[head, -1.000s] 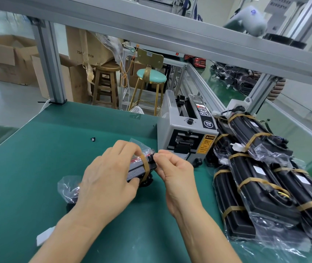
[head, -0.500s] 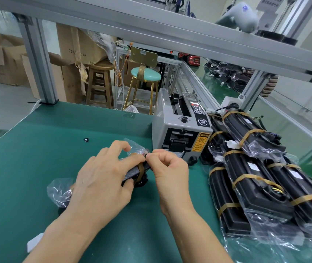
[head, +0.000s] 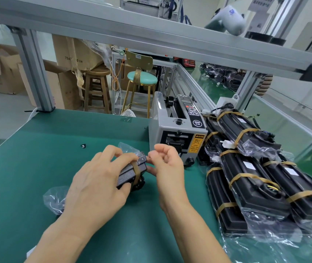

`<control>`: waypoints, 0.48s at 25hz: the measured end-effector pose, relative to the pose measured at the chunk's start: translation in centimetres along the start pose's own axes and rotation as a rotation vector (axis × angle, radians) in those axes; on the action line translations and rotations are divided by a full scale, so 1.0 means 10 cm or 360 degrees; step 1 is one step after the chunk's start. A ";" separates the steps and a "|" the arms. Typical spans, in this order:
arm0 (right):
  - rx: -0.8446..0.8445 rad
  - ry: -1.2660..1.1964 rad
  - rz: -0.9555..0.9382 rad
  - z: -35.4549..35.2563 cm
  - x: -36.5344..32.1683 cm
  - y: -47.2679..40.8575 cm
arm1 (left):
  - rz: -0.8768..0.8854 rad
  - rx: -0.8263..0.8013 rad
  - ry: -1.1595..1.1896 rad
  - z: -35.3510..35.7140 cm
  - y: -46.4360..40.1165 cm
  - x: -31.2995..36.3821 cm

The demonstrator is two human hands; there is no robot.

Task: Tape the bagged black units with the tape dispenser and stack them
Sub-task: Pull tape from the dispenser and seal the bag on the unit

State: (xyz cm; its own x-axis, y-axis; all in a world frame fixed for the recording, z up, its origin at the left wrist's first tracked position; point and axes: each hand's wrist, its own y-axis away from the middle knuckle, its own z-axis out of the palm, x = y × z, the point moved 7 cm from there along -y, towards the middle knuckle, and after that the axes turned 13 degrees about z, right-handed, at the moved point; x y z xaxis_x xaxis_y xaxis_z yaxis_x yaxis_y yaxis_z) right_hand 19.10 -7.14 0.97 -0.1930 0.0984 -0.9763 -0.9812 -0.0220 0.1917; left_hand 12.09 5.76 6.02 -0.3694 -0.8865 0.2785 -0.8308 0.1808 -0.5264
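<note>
One bagged black unit (head: 130,172) lies on the green surface (head: 28,158) in front of the person, near the middle of the view and just left of the tape dispenser (head: 177,130). It is a long, flat black block with a finely textured top face, sealed in a clear plastic bag whose loose, crinkled end (head: 53,200) sticks out to the left from under the wrist. A strip of brownish tape (head: 135,170) wraps across the end of the unit nearest the dispenser, and more wrinkled plastic puffs up behind that end.

The left hand (head: 96,185) lies over the unit, its fingers (head: 122,160) curled over the top and the thumb against the near side, gripping it. The right hand (head: 167,168) is just beside the taped end, fingers loosely curled toward the palm; whether its fingertips touch the bag or hold anything cannot be told.

The grey dispenser stands upright on the surface with a yellow warning label on its front. To its right is a stack of bagged black units (head: 256,177), each in clear plastic and bound with two or so bands of the same brownish tape, piled in layers at slightly different angles. A small black bit (head: 83,146) lies alone on the surface, well apart from the hands.
</note>
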 end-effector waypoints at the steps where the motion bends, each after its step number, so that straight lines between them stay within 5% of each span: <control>1: -0.0052 0.0066 -0.0028 0.02 -0.01 0.00 | -0.0036 0.0010 0.0003 0.00 0.00 -0.02; 7: -0.0049 0.0378 -0.0177 -0.25 -0.01 -0.02 | -0.0367 0.0062 0.0279 -0.05 0.00 -0.31; 12: -0.0718 0.0414 0.0046 -0.04 0.05 0.01 | -0.0371 0.0636 0.1838 -0.21 -0.02 -0.52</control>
State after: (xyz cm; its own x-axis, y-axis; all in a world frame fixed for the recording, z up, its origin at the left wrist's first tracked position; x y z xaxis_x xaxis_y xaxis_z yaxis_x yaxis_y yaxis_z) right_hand 18.91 -7.49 0.48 -0.1564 -0.1579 -0.9750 -0.8658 -0.4532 0.2123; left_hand 13.31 11.21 6.35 -0.5482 0.0498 0.8349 -0.8157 -0.2524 -0.5205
